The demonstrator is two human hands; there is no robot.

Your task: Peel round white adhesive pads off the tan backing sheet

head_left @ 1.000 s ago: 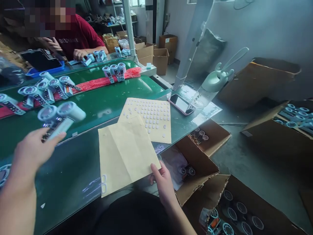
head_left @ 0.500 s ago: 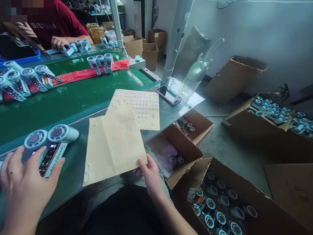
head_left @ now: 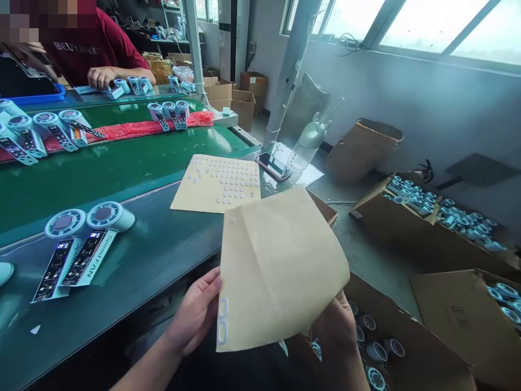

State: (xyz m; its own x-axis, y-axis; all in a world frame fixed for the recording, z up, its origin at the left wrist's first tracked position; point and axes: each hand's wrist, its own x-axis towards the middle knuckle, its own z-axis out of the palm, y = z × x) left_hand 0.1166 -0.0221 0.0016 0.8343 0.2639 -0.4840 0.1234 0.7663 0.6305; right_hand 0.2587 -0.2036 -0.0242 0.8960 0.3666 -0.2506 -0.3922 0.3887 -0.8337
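Both my hands hold a yellowish paper sheet (head_left: 277,266) up in front of me, off the table's edge. My left hand (head_left: 195,315) pinches its lower left corner, near two white oval stickers. My right hand (head_left: 337,326) grips the lower right edge from behind, mostly hidden by the paper. A second sheet (head_left: 220,182), covered with several small white round pads, lies flat on the table. Two small light-blue fans (head_left: 81,239) with printed "Speed FAN" cards lie side by side on the table to my left.
A green conveyor belt (head_left: 101,163) carries several more fans (head_left: 44,133) and a red strip. A phone (head_left: 273,165) and a bottle (head_left: 305,146) sit at the table's end. A person in a red shirt (head_left: 93,46) works across the belt. Open cardboard boxes (head_left: 427,212) of fans stand on the floor at right.
My left hand let go of the two fans, left them on the table and moved to the blank sheet. Both hands lifted that sheet off the table toward my right.
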